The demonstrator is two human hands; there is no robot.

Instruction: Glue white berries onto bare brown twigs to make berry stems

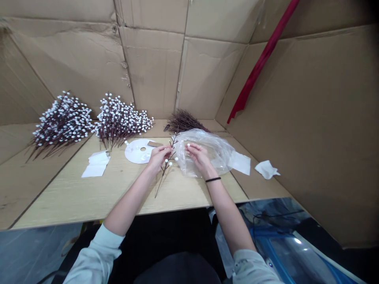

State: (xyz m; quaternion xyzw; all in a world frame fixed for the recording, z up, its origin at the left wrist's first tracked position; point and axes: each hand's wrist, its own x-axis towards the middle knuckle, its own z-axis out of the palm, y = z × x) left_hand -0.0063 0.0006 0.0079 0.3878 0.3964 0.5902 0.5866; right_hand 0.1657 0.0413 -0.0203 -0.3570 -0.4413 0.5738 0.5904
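My left hand (158, 156) is closed on a thin dark twig (165, 169) that carries a few white beads and slants down toward the table's front edge. My right hand (199, 157) pinches a small white bead (188, 145) at its fingertips, close to the twig's upper end. A black band sits on my right wrist. Under and behind my right hand lies a crumpled clear plastic bag (213, 152).
Two bundles of beaded branches (63, 122) (120, 120) lie at the back left, and a pile of bare dark twigs (183, 122) at the back middle. A white disc (139, 152), white paper pieces (96, 165) (266, 169) and cardboard walls (310, 118) surround the wooden table (89, 197).
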